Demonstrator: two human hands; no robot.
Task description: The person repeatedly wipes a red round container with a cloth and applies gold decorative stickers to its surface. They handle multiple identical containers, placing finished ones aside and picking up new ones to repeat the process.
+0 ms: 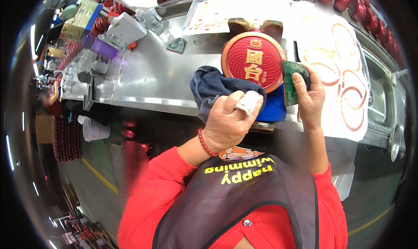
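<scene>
A round red bottle (271, 57) with raised gold characters and an orange-gold rim lies face up on a stand, between two worn brown blocks at its far end. My left hand (226, 120), with a red bead bracelet at the wrist, is closed on a dark blue cloth (213, 87) at the bottle's near left edge. Something white (248, 103), perhaps a wrap or a folded rag, shows at its fingers. My right hand (311, 94) grips a flat green camouflage-patterned scraper (289, 86) beside the bottle's right rim. Blue fabric (274, 105) lies under the bottle's near side.
On the right, a white sheet (320, 36) carries several orange-gold ring decals (353, 96). A similar green piece (176, 45) lies on the metal table (148, 81). A purple cup (99, 46) and a white box (127, 30) stand at left. Red bottles (357, 9) line the back right.
</scene>
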